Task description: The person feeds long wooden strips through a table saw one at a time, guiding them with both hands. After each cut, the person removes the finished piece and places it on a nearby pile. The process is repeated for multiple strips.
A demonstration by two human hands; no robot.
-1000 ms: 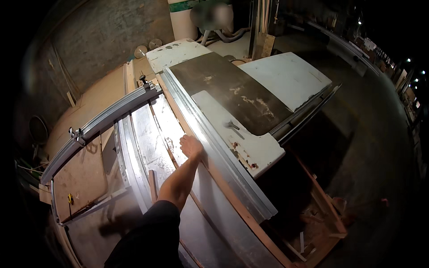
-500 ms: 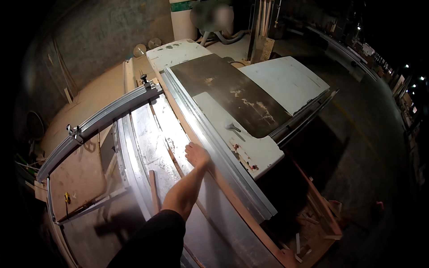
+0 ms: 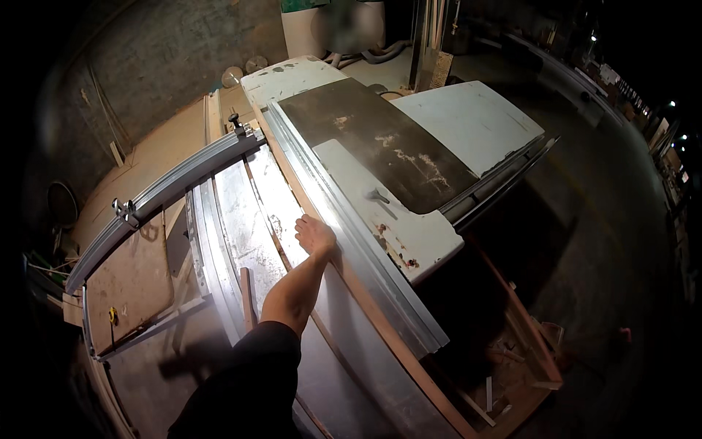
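My left hand [image 3: 314,235] rests on a long wooden strip [image 3: 380,320], its fingers curled over the strip near mid-length. The strip lies along a long silver aluminium rail [image 3: 351,253] on a sliding table saw. Beneath my hand is the shiny metal table [image 3: 340,289], crossed by dark grooves. Close to my left forearm a short wooden stick [image 3: 247,298] lies on the metal surface. My right hand is out of the picture. The near end of the strip runs off at the lower edge.
An aluminium fence [image 3: 168,179] with clamp-like stops crosses at the left. Beyond the rail are the white saw top [image 3: 468,132], a brown panel [image 3: 380,139] and a grey handle [image 3: 376,195]. Wood offcuts [image 3: 504,351] lie at lower right; a yellow-handled tool [image 3: 112,317] lies left.
My left hand has shifted slightly up and left in the picture, still on the strip. My right hand, at the strip's near end before, has left the view. The view has tilted slightly.
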